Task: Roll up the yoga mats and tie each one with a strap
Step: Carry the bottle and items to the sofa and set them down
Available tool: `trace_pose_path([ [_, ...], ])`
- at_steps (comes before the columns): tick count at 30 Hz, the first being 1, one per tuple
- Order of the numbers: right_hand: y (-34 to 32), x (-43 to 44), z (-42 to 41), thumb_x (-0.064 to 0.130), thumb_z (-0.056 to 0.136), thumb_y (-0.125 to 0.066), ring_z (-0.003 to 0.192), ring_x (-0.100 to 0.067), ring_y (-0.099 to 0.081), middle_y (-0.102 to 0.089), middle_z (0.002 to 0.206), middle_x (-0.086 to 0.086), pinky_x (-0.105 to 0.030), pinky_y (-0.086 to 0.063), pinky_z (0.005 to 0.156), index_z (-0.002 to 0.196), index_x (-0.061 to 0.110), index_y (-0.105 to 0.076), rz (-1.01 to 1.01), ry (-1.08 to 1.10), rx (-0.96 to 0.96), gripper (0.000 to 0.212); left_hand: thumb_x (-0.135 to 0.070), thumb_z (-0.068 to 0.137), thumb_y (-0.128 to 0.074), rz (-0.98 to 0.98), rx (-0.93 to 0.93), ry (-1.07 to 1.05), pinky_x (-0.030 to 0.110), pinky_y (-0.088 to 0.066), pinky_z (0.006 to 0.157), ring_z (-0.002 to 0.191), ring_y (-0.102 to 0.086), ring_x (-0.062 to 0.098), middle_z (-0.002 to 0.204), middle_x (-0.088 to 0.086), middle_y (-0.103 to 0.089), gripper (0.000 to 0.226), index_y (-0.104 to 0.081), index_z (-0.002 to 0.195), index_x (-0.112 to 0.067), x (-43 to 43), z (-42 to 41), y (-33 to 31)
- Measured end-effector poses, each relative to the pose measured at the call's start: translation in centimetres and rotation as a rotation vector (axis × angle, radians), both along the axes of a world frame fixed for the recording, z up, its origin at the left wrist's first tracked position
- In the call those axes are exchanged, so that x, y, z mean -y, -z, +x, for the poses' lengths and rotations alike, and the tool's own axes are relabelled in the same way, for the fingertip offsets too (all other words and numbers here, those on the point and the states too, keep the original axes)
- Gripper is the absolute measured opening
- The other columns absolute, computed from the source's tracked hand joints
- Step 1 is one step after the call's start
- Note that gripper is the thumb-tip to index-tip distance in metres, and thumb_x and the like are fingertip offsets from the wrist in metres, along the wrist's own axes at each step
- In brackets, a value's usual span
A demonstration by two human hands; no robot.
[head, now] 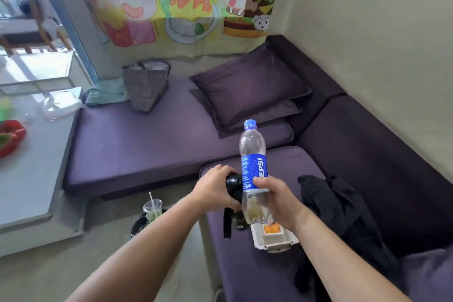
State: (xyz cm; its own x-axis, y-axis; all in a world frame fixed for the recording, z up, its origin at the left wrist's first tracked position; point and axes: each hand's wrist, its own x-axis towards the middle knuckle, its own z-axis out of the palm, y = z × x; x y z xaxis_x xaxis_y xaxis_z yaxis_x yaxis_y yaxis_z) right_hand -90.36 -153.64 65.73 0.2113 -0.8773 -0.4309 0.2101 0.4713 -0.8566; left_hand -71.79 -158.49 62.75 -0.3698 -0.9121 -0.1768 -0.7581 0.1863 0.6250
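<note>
My right hand (277, 200) grips a clear plastic bottle (253, 154) with a blue label and blue cap, held upright above the purple sofa cushion (245, 265). My left hand (213, 185) is closed on a black cylindrical object (234, 185), partly hidden behind the bottle. A black strap (227, 223) hangs down from below that object. I cannot tell whether the black object is a rolled mat. No unrolled yoga mat is in view.
A white foam box (275, 240) with orange food lies on the cushion under the bottle. Black clothing (343, 216) lies to its right. A grey bag (147, 86) and purple pillows (250, 88) sit farther back. A plastic cup with straw (152, 208) stands on the floor; a white table (29, 154) is at left.
</note>
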Motion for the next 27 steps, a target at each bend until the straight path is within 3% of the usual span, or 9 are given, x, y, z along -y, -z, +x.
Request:
trace_pose_path([
  [7, 1.5, 4.2, 0.7, 0.027, 0.075, -0.067, 0.089, -0.029, -0.066, -0.07, 0.1, -0.016, -0.04, -0.05, 0.081, 0.11, 0.006, -0.068, 0.011, -0.118, -0.106, 0.041, -0.063, 0.047, -0.079, 0.01, 0.087, -0.152, 0.036, -0.052, 0.072, 0.081, -0.059, 0.017, 0.09, -0.011, -0.057, 0.071, -0.046, 0.096, -0.023, 2.1, 1.4, 2.3],
  [12, 5.4, 5.9, 3.4, 0.028, 0.069, -0.07, 0.081, -0.027, -0.064, -0.069, 0.092, -0.011, -0.038, -0.05, 0.069, 0.112, 0.007, -0.067, 0.11, -0.15, -0.158, 0.048, -0.059, 0.05, -0.079, 0.152, 0.054, -0.475, 0.031, -0.047, 0.077, 0.092, -0.06, 0.018, 0.097, -0.007, -0.062, 0.069, -0.055, 0.104, -0.024, 2.0, 9.3, 4.5],
  [15, 10.6, 5.6, 7.4, 0.025, 0.062, -0.076, 0.075, -0.026, -0.064, -0.069, 0.088, -0.011, -0.034, -0.05, 0.062, 0.111, 0.005, -0.066, 0.248, -0.197, -0.242, 0.053, -0.062, 0.047, -0.074, 0.202, 0.091, -0.691, 0.031, -0.05, 0.077, 0.091, -0.063, 0.02, 0.096, -0.005, -0.065, 0.066, -0.06, 0.099, -0.024, 0.1, 16.2, 6.4],
  [18, 17.0, 5.4, 12.8, 0.027, 0.05, -0.084, 0.074, -0.027, -0.066, -0.072, 0.089, -0.013, -0.034, -0.051, 0.065, 0.11, 0.007, -0.066, 0.372, -0.311, -0.373, 0.065, -0.059, 0.049, -0.077, 0.207, 0.122, -0.867, 0.03, -0.048, 0.074, 0.093, -0.064, 0.024, 0.096, -0.002, -0.066, 0.066, -0.061, 0.101, -0.022, -1.5, 23.0, 8.4],
  [20, 21.4, 5.3, 17.0, 0.031, 0.046, -0.086, 0.064, -0.022, -0.063, -0.07, 0.084, -0.012, -0.027, -0.048, 0.058, 0.109, 0.008, -0.064, 0.42, -0.399, -0.466, 0.071, -0.056, 0.051, -0.08, 0.2, 0.139, -0.936, 0.033, -0.05, 0.076, 0.092, -0.064, 0.026, 0.094, 0.0, -0.067, 0.064, -0.062, 0.1, -0.02, -1.9, 27.1, 10.1],
  [23, 28.0, 5.3, 22.7, 0.028, 0.067, -0.084, 0.053, -0.013, -0.047, -0.055, 0.076, -0.005, -0.014, -0.033, 0.038, 0.096, 0.01, -0.057, 0.5, -0.449, -0.543, 0.043, -0.053, 0.053, -0.083, 0.211, 0.152, -1.022, 0.036, -0.052, 0.079, 0.091, -0.063, 0.028, 0.094, 0.002, -0.067, 0.061, -0.062, 0.1, -0.019, -2.1, 32.1, 13.4],
  [25, 32.8, 5.8, 25.8, 0.03, 0.074, -0.08, 0.048, -0.015, -0.044, -0.049, 0.067, -0.003, -0.015, -0.031, 0.04, 0.083, 0.012, -0.055, 0.541, -0.487, -0.609, 0.032, -0.054, 0.052, -0.082, 0.209, 0.147, -1.071, 0.038, -0.053, 0.08, 0.091, -0.062, 0.027, 0.095, 0.003, -0.066, 0.06, -0.06, 0.098, -0.021, -2.0, 34.6, 16.2],
  [27, 37.5, 6.6, 28.7, 0.038, 0.069, -0.08, 0.047, -0.02, -0.05, -0.051, 0.062, -0.005, -0.022, -0.035, 0.046, 0.083, 0.009, -0.061, 0.593, -0.489, -0.634, 0.037, -0.054, 0.054, -0.083, 0.193, 0.131, -1.1, 0.038, -0.054, 0.083, 0.092, -0.061, 0.026, 0.098, 0.002, -0.065, 0.062, -0.058, 0.1, -0.022, -1.8, 36.6, 18.9],
])
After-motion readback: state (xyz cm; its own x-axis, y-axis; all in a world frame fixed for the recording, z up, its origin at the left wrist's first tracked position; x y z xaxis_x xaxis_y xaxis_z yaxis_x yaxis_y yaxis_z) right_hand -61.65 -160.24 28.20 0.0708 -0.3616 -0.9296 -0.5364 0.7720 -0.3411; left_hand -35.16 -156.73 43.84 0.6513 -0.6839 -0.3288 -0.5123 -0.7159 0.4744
